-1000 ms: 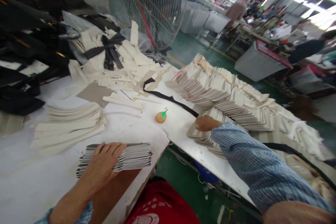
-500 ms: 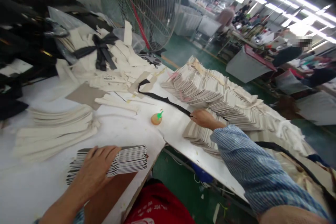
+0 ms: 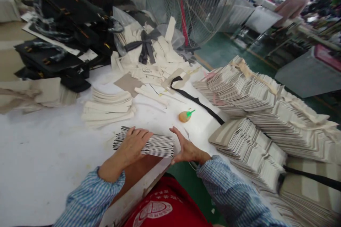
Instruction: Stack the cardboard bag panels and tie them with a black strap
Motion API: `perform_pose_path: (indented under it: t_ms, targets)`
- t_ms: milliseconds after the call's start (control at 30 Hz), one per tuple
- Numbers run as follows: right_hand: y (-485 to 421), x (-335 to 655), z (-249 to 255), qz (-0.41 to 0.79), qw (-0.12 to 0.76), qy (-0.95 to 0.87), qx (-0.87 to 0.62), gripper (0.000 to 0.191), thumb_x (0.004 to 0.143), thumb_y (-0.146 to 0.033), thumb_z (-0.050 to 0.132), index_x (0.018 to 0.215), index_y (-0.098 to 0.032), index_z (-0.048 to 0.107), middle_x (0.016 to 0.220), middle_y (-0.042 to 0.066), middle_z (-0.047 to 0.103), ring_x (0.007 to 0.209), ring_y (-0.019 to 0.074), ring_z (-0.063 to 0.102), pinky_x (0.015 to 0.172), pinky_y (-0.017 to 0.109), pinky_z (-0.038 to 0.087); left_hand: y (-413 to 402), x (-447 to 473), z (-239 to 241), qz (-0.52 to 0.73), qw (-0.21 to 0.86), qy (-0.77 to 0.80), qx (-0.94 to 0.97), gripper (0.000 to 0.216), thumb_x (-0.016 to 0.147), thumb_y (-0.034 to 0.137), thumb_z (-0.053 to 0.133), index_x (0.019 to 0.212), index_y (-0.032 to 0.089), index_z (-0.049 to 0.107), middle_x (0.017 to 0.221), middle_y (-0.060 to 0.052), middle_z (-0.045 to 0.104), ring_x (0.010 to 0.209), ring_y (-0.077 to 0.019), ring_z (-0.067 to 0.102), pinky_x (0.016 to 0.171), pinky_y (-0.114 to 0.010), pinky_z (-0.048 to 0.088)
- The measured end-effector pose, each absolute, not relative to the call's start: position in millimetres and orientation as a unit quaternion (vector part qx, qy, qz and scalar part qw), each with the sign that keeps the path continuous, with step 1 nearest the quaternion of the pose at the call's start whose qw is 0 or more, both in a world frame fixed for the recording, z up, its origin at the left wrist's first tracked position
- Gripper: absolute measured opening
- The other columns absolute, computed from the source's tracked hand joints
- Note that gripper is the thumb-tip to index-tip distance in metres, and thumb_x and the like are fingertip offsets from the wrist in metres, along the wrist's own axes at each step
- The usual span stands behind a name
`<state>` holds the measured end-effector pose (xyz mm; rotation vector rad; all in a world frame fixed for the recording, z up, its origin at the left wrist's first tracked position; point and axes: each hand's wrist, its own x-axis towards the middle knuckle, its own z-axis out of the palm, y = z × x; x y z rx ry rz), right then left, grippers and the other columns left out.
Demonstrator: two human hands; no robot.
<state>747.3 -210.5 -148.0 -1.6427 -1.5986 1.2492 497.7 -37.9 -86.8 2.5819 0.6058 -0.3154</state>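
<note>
left hand (image 3: 133,145): lies flat, fingers spread, on the card stack (image 3: 149,144).
right hand (image 3: 186,149): open, palm against the stack's right end.
stack: between both hands, at the table edge (image 3: 149,179).
squaring: press both ends evenly, keeping edges flush.

White table (image 3: 39,156) under card stacks (image 3: 149,143) (fanned), black strap (image 3: 198,101), orange lump (image 3: 184,116).

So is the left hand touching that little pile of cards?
Touching. The head view shows the left hand lying flat on top of the stack of cards, fingers spread over its edge.
</note>
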Motion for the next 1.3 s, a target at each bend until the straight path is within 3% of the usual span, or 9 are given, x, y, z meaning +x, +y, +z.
perform_pose_path:
  t_ms: [100, 300, 500, 667, 767, 867, 933, 1067, 1300]
  targets:
    - [-224, 727, -172, 0.467, 0.327, -0.542, -0.617, 0.148, 0.053, -0.052, 0.099, 0.163, -0.025, 0.004, 0.165, 0.025, 0.027, 0.153, 0.0398, 0.03, 0.124, 0.062, 0.027, -38, 498, -89, -0.111, 0.236, 0.223, 0.939, 0.063, 0.081, 0.028, 0.074, 0.139, 0.021, 0.049, 0.142, -0.013, 0.061, 0.13, -0.0326, 0.053, 0.119, -0.058, 0.025]
    - [-217, 693, -183, 0.393, 0.423, -0.513, -0.635, 0.099, 0.066, -0.043, 0.093, 0.143, -0.026, 0.034, 0.144, 0.016, 0.046, 0.133, 0.0308, 0.053, 0.114, 0.049, 0.045, -37, 498, -89, -0.115, 0.235, 0.219, 0.94, 0.062, 0.081, 0.028, 0.074, 0.139, 0.022, 0.05, 0.14, -0.013, 0.061, 0.13, -0.033, 0.053, 0.119, -0.058, 0.026]
    - [-211, 689, -183, 0.435, 0.442, -0.457, -0.638, 0.095, 0.068, -0.04, 0.09, 0.142, -0.028, 0.033, 0.127, 0.01, 0.062, 0.11, 0.0258, 0.067, 0.098, 0.044, 0.056, -40, 495, -90, -0.113, 0.232, 0.224, 0.94, 0.074, 0.082, 0.028, 0.073, 0.148, 0.019, 0.041, 0.145, -0.016, 0.058, 0.133, -0.0332, 0.051, 0.12, -0.058, 0.023]
    - [-213, 685, -179, 0.416, 0.453, -0.448, -0.649, 0.082, 0.067, -0.039, 0.09, 0.134, -0.024, 0.045, 0.127, 0.012, 0.064, 0.113, 0.0266, 0.066, 0.1, 0.042, 0.055, -34, 489, -94, -0.102, 0.293, 0.216, 0.926, 0.103, 0.072, 0.052, 0.082, 0.155, 0.019, 0.03, 0.15, -0.017, 0.054, 0.138, -0.0337, 0.049, 0.124, -0.06, 0.016]
    - [-214, 684, -180, 0.427, 0.454, -0.442, -0.645, 0.082, 0.066, -0.036, 0.09, 0.134, -0.024, 0.046, 0.125, 0.011, 0.066, 0.111, 0.0268, 0.067, 0.098, 0.042, 0.056, -22, 472, -93, -0.046, 0.358, 0.24, 0.901, 0.116, 0.06, 0.071, 0.082, 0.154, 0.021, 0.035, 0.15, -0.017, 0.055, 0.138, -0.0352, 0.05, 0.126, -0.061, 0.016]
    - [-215, 685, -183, 0.429, 0.453, -0.437, -0.648, 0.08, 0.067, -0.034, 0.089, 0.133, -0.024, 0.047, 0.124, 0.011, 0.066, 0.11, 0.0269, 0.067, 0.099, 0.043, 0.056, -14, 443, -95, 0.132, 0.446, 0.371, 0.804, 0.083, 0.07, 0.068, 0.077, 0.137, 0.022, 0.059, 0.139, -0.013, 0.065, 0.134, -0.0337, 0.054, 0.124, -0.055, 0.027]
    - [-216, 685, -185, 0.42, 0.447, -0.44, -0.656, 0.078, 0.067, -0.033, 0.089, 0.133, -0.024, 0.049, 0.126, 0.012, 0.066, 0.113, 0.0274, 0.067, 0.1, 0.044, 0.055, -16, 424, -105, 0.296, 0.489, 0.481, 0.665, 0.058, 0.084, 0.065, 0.063, 0.123, 0.021, 0.068, 0.128, -0.01, 0.071, 0.128, -0.0294, 0.058, 0.121, -0.049, 0.035]
    - [-216, 686, -185, 0.414, 0.442, -0.447, -0.659, 0.077, 0.067, -0.033, 0.088, 0.133, -0.023, 0.049, 0.127, 0.012, 0.066, 0.116, 0.0284, 0.066, 0.102, 0.044, 0.055, -37, 406, -143, 0.43, 0.494, 0.585, 0.478, 0.062, 0.098, 0.064, 0.029, 0.127, 0.018, 0.059, 0.124, -0.012, 0.071, 0.12, -0.0239, 0.063, 0.113, -0.048, 0.044]
    - [-217, 690, -186, 0.419, 0.428, -0.462, -0.654, 0.074, 0.071, -0.031, 0.086, 0.135, -0.023, 0.048, 0.132, 0.014, 0.065, 0.12, 0.03, 0.065, 0.103, 0.046, 0.055, -50, 431, -180, 0.405, 0.619, 0.576, 0.349, 0.071, 0.093, 0.072, 0.035, 0.128, 0.017, 0.064, 0.134, -0.014, 0.069, 0.124, -0.026, 0.064, 0.112, -0.044, 0.046]
